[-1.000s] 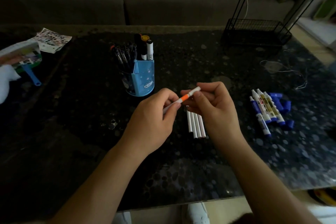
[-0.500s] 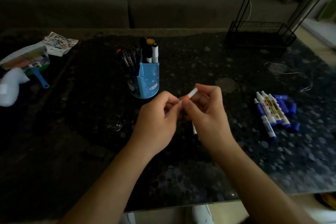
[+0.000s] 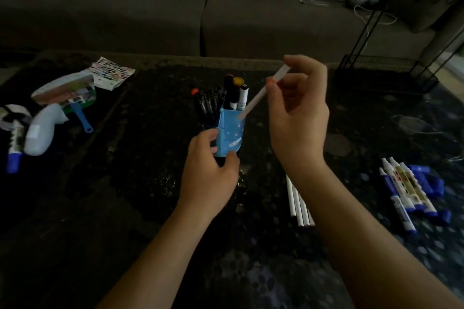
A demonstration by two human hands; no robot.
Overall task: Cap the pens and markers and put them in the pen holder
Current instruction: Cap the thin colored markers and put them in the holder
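**Capped pen heads for the holder**

Head view: A second ago both hands met in front of the pen holder, pressing a cap onto a white pen whose orange band showed between the fingers. Half a second ago they were still closed together there. Now they have parted. The right hand (image 3: 298,118) has lifted the white pen (image 3: 258,98) and holds it slanted. Its grip pinches the upper part between thumb and fingertips, and a speck of orange shows by the thumb. The pen's lower end points down at the right edge of the pen holder (image 3: 229,133), and I cannot tell whether it has entered yet. The left hand (image 3: 208,173) has gone to the holder, and its grip curls round the lower part, thumb on one side and fingers on the other, seemingly to steady it on the counter (image 3: 125,183).

From this I judge the capping of this pen done and the drop-in under way. The holder already carries dark pens and thicker markers, so the open gap looks narrow.

More work waits: several white pens (image 3: 298,203) lie side by side just under the right wrist. Well to the right, blue markers (image 3: 406,193) lie beside their loose blue caps (image 3: 426,178).
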